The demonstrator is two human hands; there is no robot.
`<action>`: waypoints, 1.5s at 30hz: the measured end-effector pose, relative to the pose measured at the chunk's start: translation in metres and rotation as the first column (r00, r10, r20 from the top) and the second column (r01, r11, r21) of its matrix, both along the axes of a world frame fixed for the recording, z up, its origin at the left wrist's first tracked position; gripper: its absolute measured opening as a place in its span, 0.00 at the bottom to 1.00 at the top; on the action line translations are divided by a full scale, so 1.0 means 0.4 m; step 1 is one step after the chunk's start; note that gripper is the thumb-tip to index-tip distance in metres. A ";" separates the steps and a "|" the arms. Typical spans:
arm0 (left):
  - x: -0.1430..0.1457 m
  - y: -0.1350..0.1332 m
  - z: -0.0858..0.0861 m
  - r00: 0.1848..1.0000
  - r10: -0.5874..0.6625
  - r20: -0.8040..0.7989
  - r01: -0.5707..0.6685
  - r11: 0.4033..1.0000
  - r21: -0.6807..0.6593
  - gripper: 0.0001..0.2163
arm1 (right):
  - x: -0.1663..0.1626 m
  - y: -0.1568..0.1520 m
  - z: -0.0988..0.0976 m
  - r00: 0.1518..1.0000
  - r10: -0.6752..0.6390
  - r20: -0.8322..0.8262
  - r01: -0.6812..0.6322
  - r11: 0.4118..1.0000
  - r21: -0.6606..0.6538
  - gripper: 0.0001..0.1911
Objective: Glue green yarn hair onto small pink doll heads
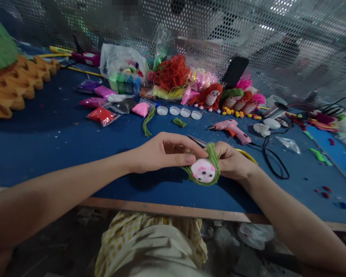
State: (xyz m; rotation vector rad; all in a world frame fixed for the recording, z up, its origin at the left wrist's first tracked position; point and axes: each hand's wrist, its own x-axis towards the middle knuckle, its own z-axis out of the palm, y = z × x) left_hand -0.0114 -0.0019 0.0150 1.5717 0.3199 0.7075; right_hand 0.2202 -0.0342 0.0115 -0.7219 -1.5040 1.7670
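A small doll head (203, 171) with a pale pink face and green yarn hair is held between both hands above the blue table's near edge. My left hand (161, 152) is closed, its thumb and fingers pinching the green yarn at the top of the head. My right hand (233, 161) is closed around the head from the right side, its fingers mostly hidden behind it. Yellow-handled scissors (248, 154) lie just behind my right hand.
A pink glue gun (233, 130) with a black cord lies behind my hands. Finished yarn dolls (233, 100), orange yarn (173, 71), white lids (178, 111) and coloured clay packets (103, 114) crowd the back. Orange foam shapes (14, 86) sit far left. The table's wooden front edge (173, 209) runs below.
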 end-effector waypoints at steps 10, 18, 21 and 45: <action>0.002 -0.006 0.011 0.999 -0.035 0.008 0.035 0.999 0.035 0.10 | 0.006 -0.001 0.002 0.998 0.070 -0.004 -0.070 0.994 -0.085 0.12; 0.005 -0.005 0.011 0.997 -0.076 0.023 0.077 0.996 -0.044 0.07 | 0.013 0.003 -0.002 0.991 0.122 0.061 -0.119 0.991 -0.056 0.14; 0.004 0.000 0.011 0.992 -0.123 0.007 0.123 0.988 -0.089 0.06 | 0.018 0.003 -0.004 0.991 0.119 0.059 -0.116 0.992 -0.040 0.13; 0.008 0.023 -0.020 0.896 0.440 -0.064 -0.329 0.752 0.572 0.34 | -0.038 -0.006 0.007 0.848 -0.529 0.045 0.529 0.836 -0.144 0.14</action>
